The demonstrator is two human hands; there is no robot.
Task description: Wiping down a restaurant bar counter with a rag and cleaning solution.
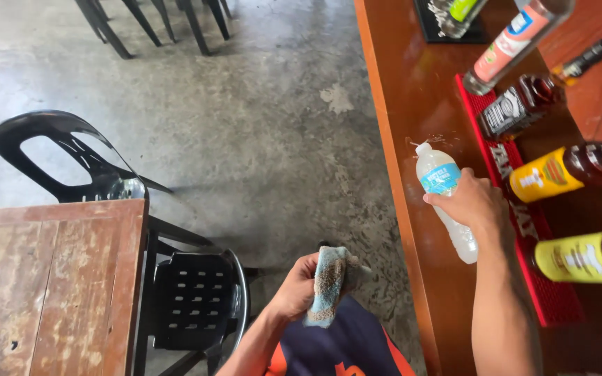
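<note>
Head-camera view, looking down. Nearest the viewer, the left hand [299,287] is curled closed around a folded cloth [328,284] of blue and brown, its fingers wrapped over the upper fold while the lower end hangs free above the person's lap. Beyond it to the right, the right hand [472,203] grips a clear plastic water bottle [444,202] with a white cap and blue label; the fingers are pressed together across the bottle's middle, thumb side hidden. The bottle sits at the near edge of the polished wooden counter [412,104], just beside the red bar mat [531,257]. On that mat stand two amber bottles with yellow labels [566,170], a dark bottle [520,104] and, farther off, a clear bottle with a pink label [513,38]. To the left lie a worn wooden table [50,278] and black plastic chair [193,299] on the concrete floor [245,125].

Risk, as judged: droplets near the cap suggest a wet surface, so the bottle could slip in the grip; being so close to the counter edge, it could drop to the floor. A wide sweep of the forearm could topple the neighbouring bottles.
</note>
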